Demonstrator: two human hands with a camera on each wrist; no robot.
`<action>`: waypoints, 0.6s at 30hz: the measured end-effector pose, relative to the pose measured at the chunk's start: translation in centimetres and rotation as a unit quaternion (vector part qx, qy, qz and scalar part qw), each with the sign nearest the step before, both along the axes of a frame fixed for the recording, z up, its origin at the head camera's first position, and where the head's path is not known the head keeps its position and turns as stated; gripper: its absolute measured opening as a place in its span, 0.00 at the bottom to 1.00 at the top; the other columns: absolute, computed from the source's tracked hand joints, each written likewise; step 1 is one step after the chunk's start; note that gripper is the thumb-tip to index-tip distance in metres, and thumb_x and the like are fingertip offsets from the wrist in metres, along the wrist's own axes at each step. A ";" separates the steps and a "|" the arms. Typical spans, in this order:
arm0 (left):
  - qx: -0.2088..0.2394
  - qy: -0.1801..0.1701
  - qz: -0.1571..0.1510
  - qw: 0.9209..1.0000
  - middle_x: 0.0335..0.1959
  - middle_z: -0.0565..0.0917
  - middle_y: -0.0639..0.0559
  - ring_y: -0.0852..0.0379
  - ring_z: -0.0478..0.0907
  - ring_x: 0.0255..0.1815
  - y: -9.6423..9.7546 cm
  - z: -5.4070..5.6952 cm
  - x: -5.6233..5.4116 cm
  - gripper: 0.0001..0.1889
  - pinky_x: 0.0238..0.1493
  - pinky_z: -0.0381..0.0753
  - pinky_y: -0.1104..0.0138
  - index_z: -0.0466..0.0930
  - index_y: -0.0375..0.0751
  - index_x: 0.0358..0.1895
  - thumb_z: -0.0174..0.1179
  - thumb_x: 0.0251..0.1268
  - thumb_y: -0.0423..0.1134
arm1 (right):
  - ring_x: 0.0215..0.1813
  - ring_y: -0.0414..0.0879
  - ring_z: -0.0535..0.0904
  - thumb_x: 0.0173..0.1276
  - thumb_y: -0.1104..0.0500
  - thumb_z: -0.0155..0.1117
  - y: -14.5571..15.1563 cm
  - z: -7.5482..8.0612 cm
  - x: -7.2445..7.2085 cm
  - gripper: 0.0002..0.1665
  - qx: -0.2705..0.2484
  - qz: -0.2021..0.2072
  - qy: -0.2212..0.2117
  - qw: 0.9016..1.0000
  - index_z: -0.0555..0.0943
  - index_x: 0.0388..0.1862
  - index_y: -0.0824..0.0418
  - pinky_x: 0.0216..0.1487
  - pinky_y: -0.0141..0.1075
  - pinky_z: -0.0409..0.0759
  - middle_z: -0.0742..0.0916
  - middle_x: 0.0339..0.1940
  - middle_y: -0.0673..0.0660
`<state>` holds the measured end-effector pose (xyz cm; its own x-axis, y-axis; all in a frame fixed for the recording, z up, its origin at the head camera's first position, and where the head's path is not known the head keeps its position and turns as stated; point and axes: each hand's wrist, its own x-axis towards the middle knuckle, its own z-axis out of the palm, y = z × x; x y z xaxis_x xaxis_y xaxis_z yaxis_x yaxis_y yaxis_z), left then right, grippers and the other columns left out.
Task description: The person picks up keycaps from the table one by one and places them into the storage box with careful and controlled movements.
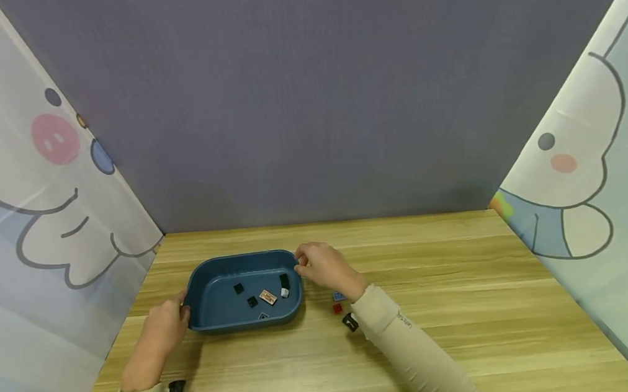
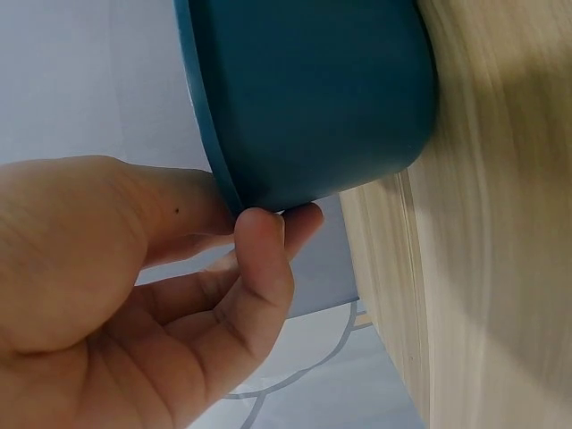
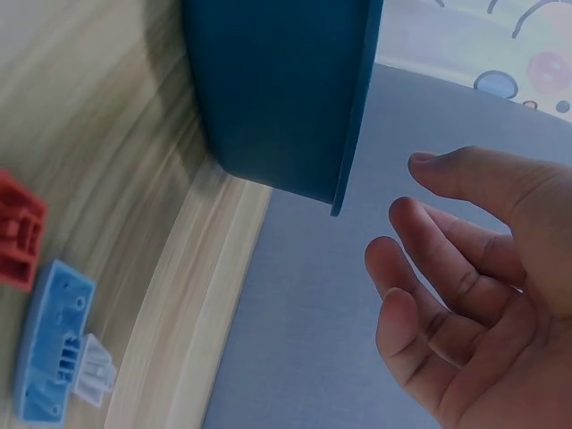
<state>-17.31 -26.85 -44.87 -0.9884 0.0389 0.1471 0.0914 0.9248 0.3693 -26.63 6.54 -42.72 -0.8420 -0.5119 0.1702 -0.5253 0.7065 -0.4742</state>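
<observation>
A dark blue plastic basin [image 1: 219,301] stands on the wooden table, holding several small pieces: black ones, a white one and a tan printed block [image 1: 268,297]. At its left end my left hand [image 1: 165,324] pinches the rim; the left wrist view shows thumb and fingers of that hand [image 2: 179,304] at the basin's edge. By the right end is my right hand [image 1: 326,266]. In the right wrist view, a gap separates this hand [image 3: 487,286] from the basin wall [image 3: 277,89], its fingers loosely bent around nothing.
Beneath the right forearm lie a red piece [image 1: 337,308], a blue piece [image 1: 339,296] and a black piece [image 1: 350,322]. A light grey piece [image 3: 94,371] touches the blue one. Another black object [image 1: 176,391] is beside the left sleeve. A grey panel [image 1: 305,97] rises behind the table.
</observation>
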 end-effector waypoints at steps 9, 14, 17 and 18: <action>-0.002 0.005 0.005 1.000 0.33 0.82 0.27 0.45 0.72 0.19 -0.2 -0.3 -0.1 0.20 0.26 0.74 0.49 0.73 0.15 0.58 0.55 0.65 0.25 | 0.35 0.41 0.80 0.69 0.56 0.69 0.6 -0.3 0.0 0.14 0.001 -0.003 0.003 1.000 0.85 0.51 0.61 0.36 0.37 0.79 0.86 0.36 0.49; 0.001 0.010 0.004 1.000 0.30 0.82 0.29 0.47 0.70 0.18 -0.2 -0.4 -0.1 0.19 0.23 0.73 0.51 0.73 0.15 0.57 0.56 0.65 0.24 | 0.34 0.41 0.80 0.69 0.56 0.69 1.1 -0.7 0.0 0.13 0.004 -0.005 0.014 1.000 0.85 0.49 0.60 0.36 0.37 0.78 0.86 0.35 0.50; 0.000 0.018 0.002 1.000 0.31 0.82 0.28 0.47 0.70 0.18 -0.2 -0.5 -0.1 0.19 0.24 0.73 0.49 0.74 0.15 0.56 0.56 0.64 0.24 | 0.34 0.41 0.80 0.68 0.56 0.70 1.7 -0.9 0.2 0.13 0.009 -0.004 0.017 1.000 0.85 0.48 0.61 0.35 0.36 0.78 0.86 0.34 0.50; 0.000 0.020 0.001 1.000 0.31 0.82 0.28 0.46 0.70 0.18 -0.2 -0.5 -0.1 0.19 0.24 0.74 0.49 0.74 0.15 0.56 0.56 0.64 0.24 | 0.33 0.41 0.80 0.68 0.56 0.70 1.9 -0.9 0.3 0.13 0.010 -0.005 0.017 1.000 0.85 0.48 0.61 0.35 0.36 0.78 0.86 0.34 0.50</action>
